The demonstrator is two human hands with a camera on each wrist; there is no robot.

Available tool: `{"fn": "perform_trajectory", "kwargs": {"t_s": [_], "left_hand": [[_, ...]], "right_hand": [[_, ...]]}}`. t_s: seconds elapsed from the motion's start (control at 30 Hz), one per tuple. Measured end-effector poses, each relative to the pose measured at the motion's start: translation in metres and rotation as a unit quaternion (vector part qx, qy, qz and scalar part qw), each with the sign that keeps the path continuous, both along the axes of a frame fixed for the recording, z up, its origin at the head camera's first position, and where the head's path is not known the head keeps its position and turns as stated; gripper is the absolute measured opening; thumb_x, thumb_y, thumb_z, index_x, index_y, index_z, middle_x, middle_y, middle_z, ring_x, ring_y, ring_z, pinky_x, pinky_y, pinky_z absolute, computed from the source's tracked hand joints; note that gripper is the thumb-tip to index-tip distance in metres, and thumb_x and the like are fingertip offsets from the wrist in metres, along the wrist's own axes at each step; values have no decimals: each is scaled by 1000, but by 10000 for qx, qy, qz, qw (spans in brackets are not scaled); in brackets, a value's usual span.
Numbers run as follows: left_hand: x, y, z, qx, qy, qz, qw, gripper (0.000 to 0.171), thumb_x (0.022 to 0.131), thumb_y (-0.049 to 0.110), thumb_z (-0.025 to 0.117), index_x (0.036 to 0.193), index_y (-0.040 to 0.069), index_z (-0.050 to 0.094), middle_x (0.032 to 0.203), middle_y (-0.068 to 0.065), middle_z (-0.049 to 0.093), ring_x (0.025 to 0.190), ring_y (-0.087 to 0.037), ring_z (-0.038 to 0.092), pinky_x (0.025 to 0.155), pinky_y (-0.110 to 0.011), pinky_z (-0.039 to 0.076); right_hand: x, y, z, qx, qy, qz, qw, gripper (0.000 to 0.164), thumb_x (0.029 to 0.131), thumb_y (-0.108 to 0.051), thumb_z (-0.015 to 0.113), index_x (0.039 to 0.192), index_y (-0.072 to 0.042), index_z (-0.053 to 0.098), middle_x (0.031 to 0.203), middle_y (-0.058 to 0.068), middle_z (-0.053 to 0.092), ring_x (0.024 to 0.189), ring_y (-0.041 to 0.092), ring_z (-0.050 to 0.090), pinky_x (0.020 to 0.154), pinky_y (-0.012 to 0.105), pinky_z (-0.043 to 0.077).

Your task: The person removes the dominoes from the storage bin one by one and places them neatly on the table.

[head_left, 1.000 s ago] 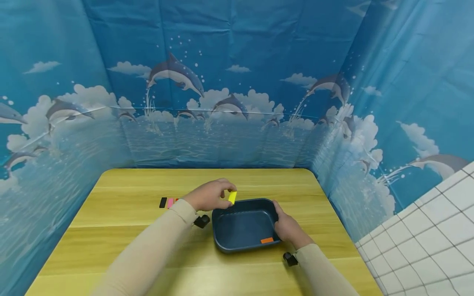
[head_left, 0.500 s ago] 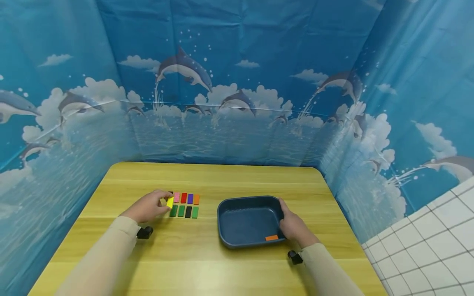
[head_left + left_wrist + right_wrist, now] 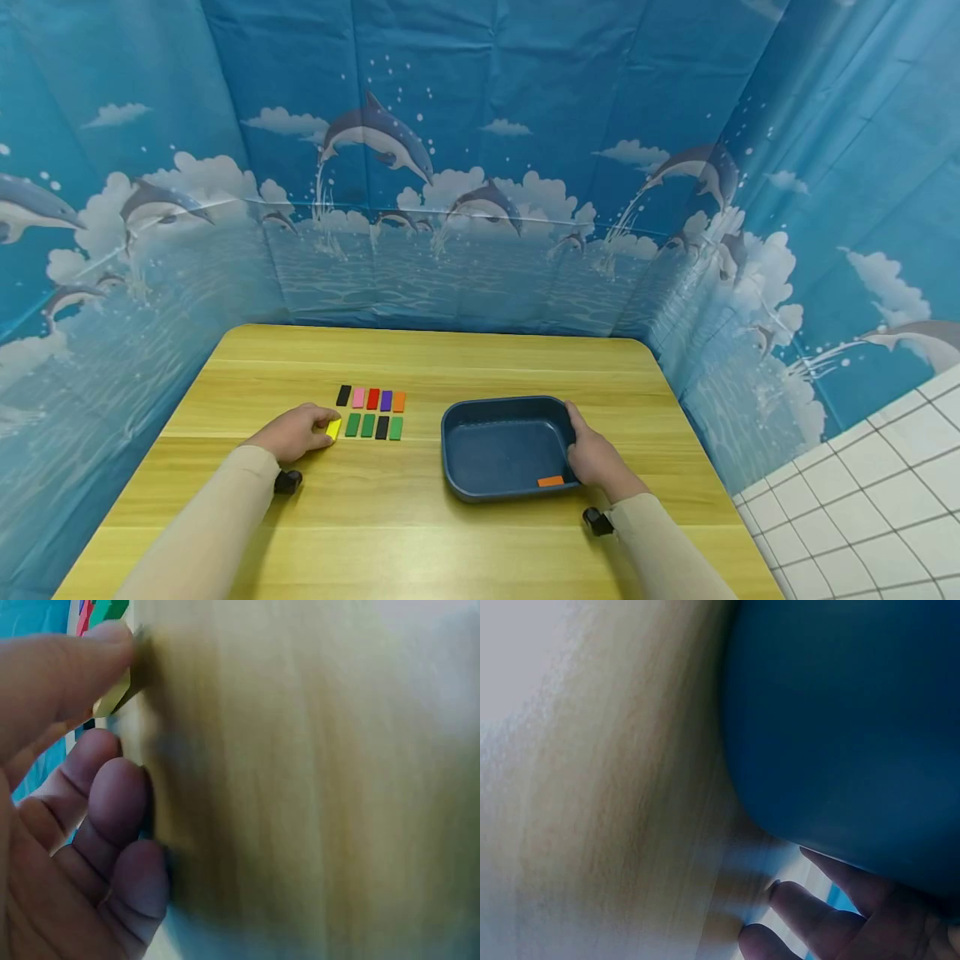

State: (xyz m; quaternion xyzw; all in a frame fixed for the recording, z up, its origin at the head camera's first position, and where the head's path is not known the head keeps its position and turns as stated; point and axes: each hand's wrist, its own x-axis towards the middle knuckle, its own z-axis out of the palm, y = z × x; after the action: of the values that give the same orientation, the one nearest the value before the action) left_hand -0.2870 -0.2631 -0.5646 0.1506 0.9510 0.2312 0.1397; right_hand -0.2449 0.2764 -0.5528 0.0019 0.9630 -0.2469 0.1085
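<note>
My left hand [image 3: 294, 432] pinches a yellow block [image 3: 333, 429] between thumb and fingertips at the left end of the front row of blocks. In the left wrist view the same yellow block [image 3: 114, 696] shows partly behind the thumb, beside the tabletop, while the other fingers curl loosely. A dark blue rectangular basin [image 3: 506, 450] stands on the table to the right, with an orange block [image 3: 551, 481] in its near right corner. My right hand [image 3: 597, 460] holds the basin by its right side. Fingers [image 3: 810, 911] show beside the basin's outer wall in the right wrist view.
Behind the yellow block lies a row with black [image 3: 343, 395], pink [image 3: 358, 397], red [image 3: 372, 399], purple [image 3: 386, 401] and orange [image 3: 399, 402] blocks. Green [image 3: 352, 425] and black [image 3: 382, 427] blocks continue the front row. A dolphin-print curtain [image 3: 450, 275] surrounds the wooden table [image 3: 360, 533].
My left hand has carried the yellow block from above the basin leftward, then down to the left end of the front row. My right hand stays at the basin. The view shifted slightly.
</note>
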Motion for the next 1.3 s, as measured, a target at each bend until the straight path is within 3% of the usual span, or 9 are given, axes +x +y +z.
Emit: {"fn": "perform_trajectory", "kwargs": {"t_s": [0.3,0.57,0.87,1.07,1.2,1.3], "left_hand": [[0,4,-2,-22,228,103,9997,50,97,21,76,144,7,65,92,-5,48,89,-23,47,77,-42,38],[-2,4,-6,107,176,413,9989,52,96,23,78,145,13,65,97,-2,56,98,-24,51,82,-43,42],[-4,4,-8,70,205,420,9989,51,96,24,78,145,13,65,91,-2,52,95,-23,51,81,-43,41],[-5,2,-10,127,148,448,9988,52,96,27,78,146,15,65,101,-2,60,98,-23,54,87,-43,47],[-4,3,-3,304,-5,569,9979,55,98,31,76,149,17,61,111,-3,64,94,-21,56,85,-42,50],[-3,13,15,594,-58,611,9963,55,101,31,72,153,17,58,113,-5,63,81,-20,54,72,-38,46]], "right_hand": [[0,-1,0,102,124,46,9999,79,100,-1,40,171,-14,8,58,4,43,49,20,40,51,32,37],[0,-1,1,127,98,47,9999,78,100,-2,40,171,-14,7,59,5,45,49,20,43,51,32,38],[1,-2,4,87,28,-7,10000,78,101,-2,40,171,-15,8,61,5,44,51,21,44,53,33,39],[2,-3,5,38,38,-14,10000,77,101,-2,40,171,-15,9,61,6,45,51,21,44,53,33,39],[2,-2,5,19,13,-28,10000,77,101,-2,40,171,-15,9,61,5,45,51,21,43,53,33,39],[2,-1,5,0,7,-31,10000,77,102,-3,40,171,-16,8,60,5,45,50,20,42,52,32,39]]}}
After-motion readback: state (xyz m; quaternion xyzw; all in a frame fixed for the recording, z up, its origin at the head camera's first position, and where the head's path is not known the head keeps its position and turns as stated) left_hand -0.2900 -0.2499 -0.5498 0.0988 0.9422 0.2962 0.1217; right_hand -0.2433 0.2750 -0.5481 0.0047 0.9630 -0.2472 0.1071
